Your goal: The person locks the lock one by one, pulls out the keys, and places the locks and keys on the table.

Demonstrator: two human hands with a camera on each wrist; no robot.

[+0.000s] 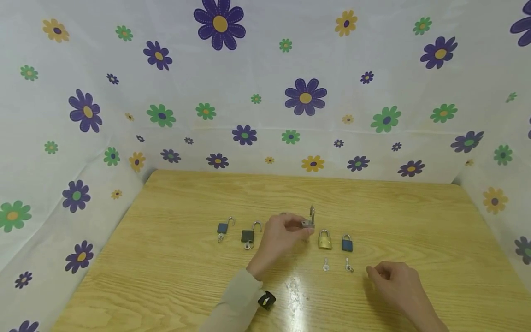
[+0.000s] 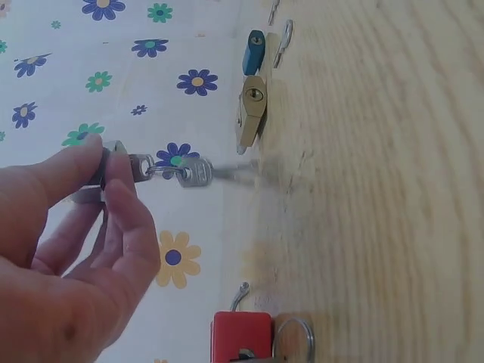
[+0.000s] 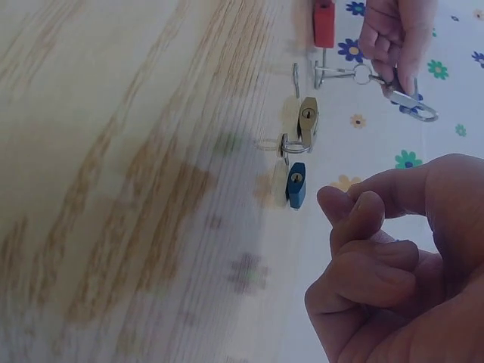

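Note:
My left hand grips a silver-grey padlock above the table, its shackle swung up and open. A key on a ring hangs from that padlock. My right hand hovers at the right with loosely bent fingers and nothing visible in them. Nearest to it are a blue padlock and a brass padlock, both with closed shackles. In front of them lie two keys, one plain key and one ringed key. A red padlock is mostly hidden behind my left hand in the head view.
Left of my left hand lie a dark padlock and a small blue padlock, shackles open, keys attached. The wooden table is backed by a flower-patterned white cloth, which also hangs at both sides.

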